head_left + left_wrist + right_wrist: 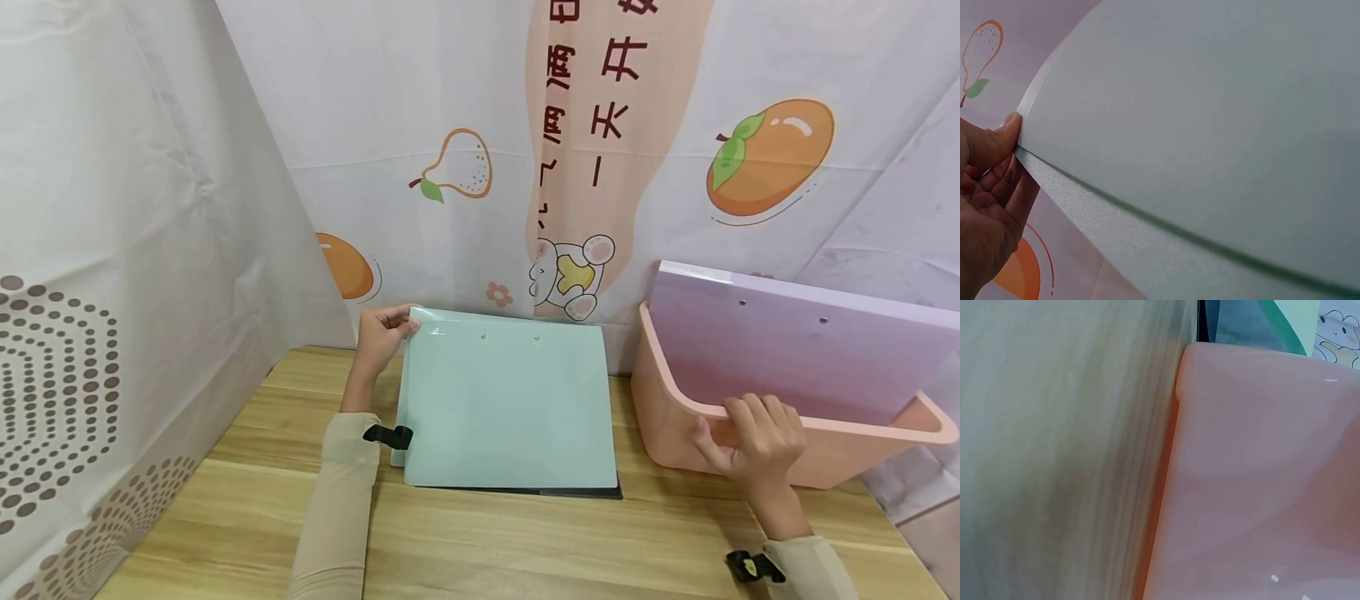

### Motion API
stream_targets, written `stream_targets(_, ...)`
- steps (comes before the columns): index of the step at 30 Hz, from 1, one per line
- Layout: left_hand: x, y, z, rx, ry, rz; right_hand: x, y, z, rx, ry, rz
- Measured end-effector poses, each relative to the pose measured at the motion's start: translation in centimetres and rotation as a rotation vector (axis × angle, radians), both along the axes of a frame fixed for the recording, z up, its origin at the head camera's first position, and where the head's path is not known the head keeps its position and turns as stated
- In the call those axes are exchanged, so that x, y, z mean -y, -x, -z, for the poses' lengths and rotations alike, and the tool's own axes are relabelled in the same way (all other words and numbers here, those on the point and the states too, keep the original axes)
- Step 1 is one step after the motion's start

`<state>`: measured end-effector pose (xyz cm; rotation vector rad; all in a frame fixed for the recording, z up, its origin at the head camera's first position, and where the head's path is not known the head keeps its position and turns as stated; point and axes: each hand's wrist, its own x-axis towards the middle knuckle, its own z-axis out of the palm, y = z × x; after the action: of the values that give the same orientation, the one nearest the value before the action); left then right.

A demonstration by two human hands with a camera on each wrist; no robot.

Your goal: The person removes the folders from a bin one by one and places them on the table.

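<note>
My left hand pinches the upper left corner of a pale green file folder, thumb in front and fingers behind. In the left wrist view two layers of the folder spread apart from the pinched corner. Something dark shows beneath the folder's lower edge. My right hand grips the front rim of a peach plastic bin, fingers curled over the edge. A lilac folder leans upright inside the bin. In the right wrist view only the bin's outer wall shows, not the hand.
Both stand on a wood-grain table. The bin is at the right, the green folder in the middle towards the back. A printed curtain hangs close behind them, and another white cloth hangs on the left.
</note>
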<state>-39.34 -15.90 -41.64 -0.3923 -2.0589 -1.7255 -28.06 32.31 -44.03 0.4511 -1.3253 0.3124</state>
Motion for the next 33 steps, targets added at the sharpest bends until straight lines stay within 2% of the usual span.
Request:
stream_targets(12, -0.23, -0.06, 0.06, -0.022, 0.013, -0.003, 0.02, -0.07, 0.02, 0.002, 0.005, -0.001)
stream_targets(22, -0.22, 0.18, 0.34, -0.036, 0.023, 0.019, -0.01, -0.03, 0.03, 0.007, 0.005, -0.007)
stream_targets(33, -0.37, 0.1, 0.42, -0.014, 0.03, 0.022, -0.24, 0.13, 0.39, 0.019, 0.004, 0.0)
